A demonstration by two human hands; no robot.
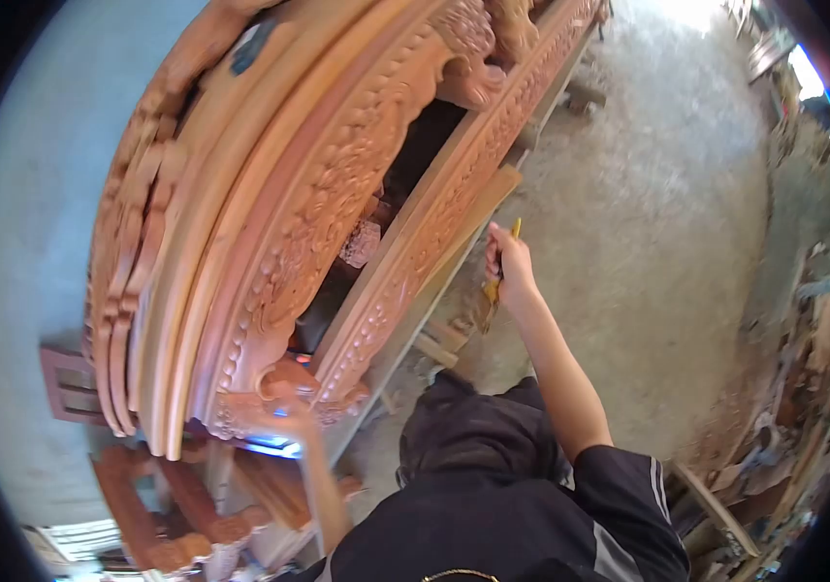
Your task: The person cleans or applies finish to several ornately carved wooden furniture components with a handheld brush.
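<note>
We're grasping a yellow tool (490, 291) in our right hand (509, 258), beside the carved furniture's (337, 189) long edge; it's looking light, stiff, best held mid-handle. Our left hand (284, 423) is showing blurred near the lower corner, grip unclear.

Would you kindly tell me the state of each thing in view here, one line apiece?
Right hand: closed around the slim yellow tool.
Slim yellow tool: held, both ends showing past the hand.
Left hand: blurred, by the furniture's near end; contact unclear.
Carved wooden furniture: carved in relief, with a dark opening.
Loose wood pieces: jumbled along the right.
</note>
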